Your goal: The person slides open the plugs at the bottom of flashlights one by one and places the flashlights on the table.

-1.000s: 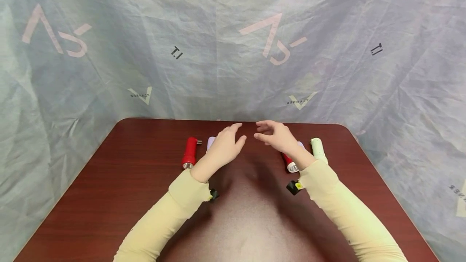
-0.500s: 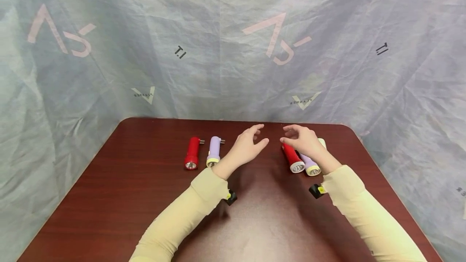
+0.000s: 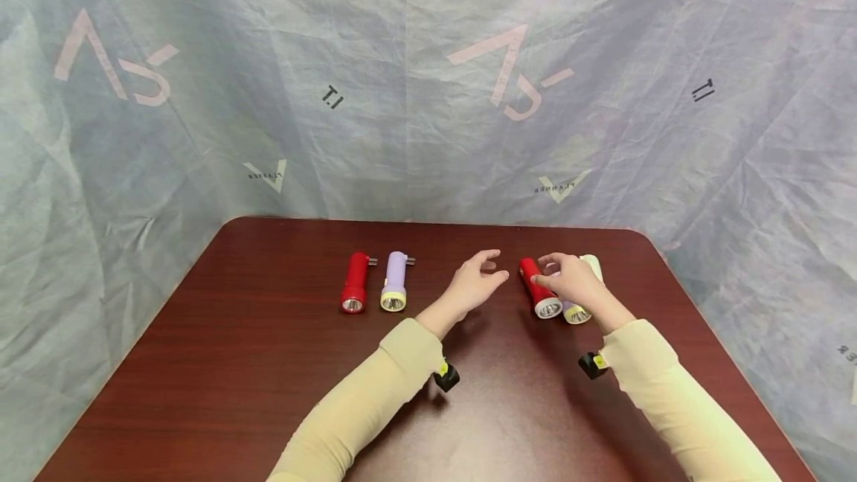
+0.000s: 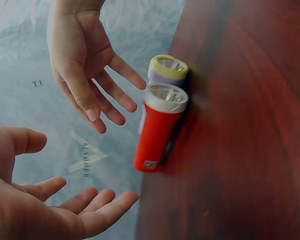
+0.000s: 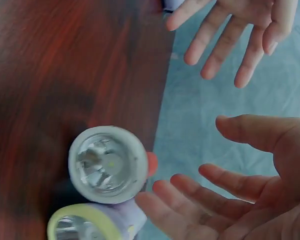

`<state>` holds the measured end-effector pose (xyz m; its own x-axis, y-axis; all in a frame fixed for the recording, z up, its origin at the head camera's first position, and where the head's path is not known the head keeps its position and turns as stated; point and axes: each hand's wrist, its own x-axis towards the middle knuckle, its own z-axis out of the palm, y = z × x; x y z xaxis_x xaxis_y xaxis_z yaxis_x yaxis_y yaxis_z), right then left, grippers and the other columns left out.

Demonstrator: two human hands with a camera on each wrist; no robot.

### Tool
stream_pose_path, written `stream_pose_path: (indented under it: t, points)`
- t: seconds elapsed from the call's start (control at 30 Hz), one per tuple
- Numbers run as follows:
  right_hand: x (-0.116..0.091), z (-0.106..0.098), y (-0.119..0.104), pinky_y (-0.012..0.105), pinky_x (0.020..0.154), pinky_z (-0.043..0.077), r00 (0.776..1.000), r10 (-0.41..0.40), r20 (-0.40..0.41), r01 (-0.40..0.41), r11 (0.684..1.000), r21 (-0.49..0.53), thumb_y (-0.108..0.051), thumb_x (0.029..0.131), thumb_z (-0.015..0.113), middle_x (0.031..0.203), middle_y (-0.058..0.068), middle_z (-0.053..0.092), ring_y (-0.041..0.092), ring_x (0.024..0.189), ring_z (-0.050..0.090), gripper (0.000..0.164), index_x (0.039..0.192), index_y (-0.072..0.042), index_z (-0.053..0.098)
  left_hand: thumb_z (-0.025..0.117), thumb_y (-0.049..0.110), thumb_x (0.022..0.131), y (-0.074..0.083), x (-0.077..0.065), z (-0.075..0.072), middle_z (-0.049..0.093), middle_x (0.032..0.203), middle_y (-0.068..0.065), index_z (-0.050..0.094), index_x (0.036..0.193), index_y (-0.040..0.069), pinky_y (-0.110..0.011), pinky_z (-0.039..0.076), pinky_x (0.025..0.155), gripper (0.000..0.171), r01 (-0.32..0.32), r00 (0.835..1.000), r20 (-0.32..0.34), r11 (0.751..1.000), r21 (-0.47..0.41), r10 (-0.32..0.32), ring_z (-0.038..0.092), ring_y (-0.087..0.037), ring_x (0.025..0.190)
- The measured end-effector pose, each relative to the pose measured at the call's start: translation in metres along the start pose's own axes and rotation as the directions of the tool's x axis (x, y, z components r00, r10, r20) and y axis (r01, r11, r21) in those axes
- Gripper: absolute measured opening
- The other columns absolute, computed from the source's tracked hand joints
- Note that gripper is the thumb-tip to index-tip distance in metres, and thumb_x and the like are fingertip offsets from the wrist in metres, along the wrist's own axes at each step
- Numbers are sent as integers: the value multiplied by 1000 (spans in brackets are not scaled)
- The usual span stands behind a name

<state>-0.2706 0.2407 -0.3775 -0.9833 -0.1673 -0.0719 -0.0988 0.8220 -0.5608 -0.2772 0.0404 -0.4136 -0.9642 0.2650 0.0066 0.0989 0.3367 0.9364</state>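
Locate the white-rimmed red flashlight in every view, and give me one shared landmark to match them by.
Head: white-rimmed red flashlight right of centre.
Left wrist: near the centre, rim end up.
Right wrist: left of and below centre, lens toward the camera.
Landmark: the yellow-rimmed purple flashlight next to it.

One all-red flashlight (image 3: 354, 283), one white-rimmed red flashlight (image 3: 535, 284), and that's two reds! Now a lavender flashlight (image 3: 396, 276) and a second lavender flashlight (image 3: 576, 315), so two of those, plus a single pale flashlight (image 3: 592, 265): five flashlights on one surface (image 3: 268, 363). Two sets of fingers here, left fingers (image 4: 110, 215) and right fingers (image 5: 232, 184). Two cream sleeves (image 3: 364, 396), two black devices (image 3: 446, 378) at the wrists. Across the cloth (image 3: 415, 199), two pink logos (image 3: 510, 67), two whole V prints (image 3: 562, 187)!
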Motion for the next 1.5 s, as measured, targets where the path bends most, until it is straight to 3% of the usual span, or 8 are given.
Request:
stream_pose_path:
  t: [0.2,0.4,0.67,0.93,1.2,1.33,1.5]
  points:
    - [1,5,10,44,77,52,1000,8,-7,-8,999,-53,-27,87,64,111,27,62,36,97,61,50,122,8,55,64,23,89,-9,3,21,55,128,-14,50,135,21,-41,56,73,47,98,995,29,985,-139,-95,60,-26,103]
    - [1,8,13,44,80,52,999,31,5,-31,998,-61,-27,86,65,113,28,62,35,97,62,50,120,9,55,65,20,88,-16,6,41,54,125,-15,50,135,16,-49,55,74,49,167,986,71,942,-291,-153,60,-29,103]
    - [4,11,12,46,84,51,999,47,24,-44,994,-101,-27,85,64,116,30,60,40,103,60,50,117,11,54,66,16,85,-22,10,59,59,104,-3,48,135,14,-43,57,66,53,249,968,93,882,-399,-231,62,-29,94]
    - [8,13,10,39,70,53,997,55,48,-44,977,-210,-30,87,63,98,27,65,30,78,63,53,113,16,57,66,15,85,-27,14,66,61,102,-4,46,137,12,-41,58,67,56,298,954,128,833,-465,-269,66,-28,90]
    - [12,23,12,37,66,52,993,115,19,-111,980,-164,-26,86,63,88,21,66,28,74,61,43,103,13,60,66,11,84,-31,16,70,67,103,-9,42,138,3,-44,57,74,59,318,947,146,789,-526,-285,68,-25,85]
    - [12,26,13,36,63,51,990,140,13,-136,977,-164,-20,86,60,83,19,66,26,69,59,34,99,11,61,66,8,84,-33,17,69,68,100,-11,43,133,-5,-40,57,74,56,338,940,158,773,-536,-301,68,-23,84]
    - [15,29,14,34,63,50,986,166,27,-159,973,-164,-19,87,58,83,17,65,24,69,58,33,100,11,61,67,3,83,-35,18,68,69,96,-13,48,125,-10,-38,57,74,48,348,937,176,775,-528,-301,68,-20,84]
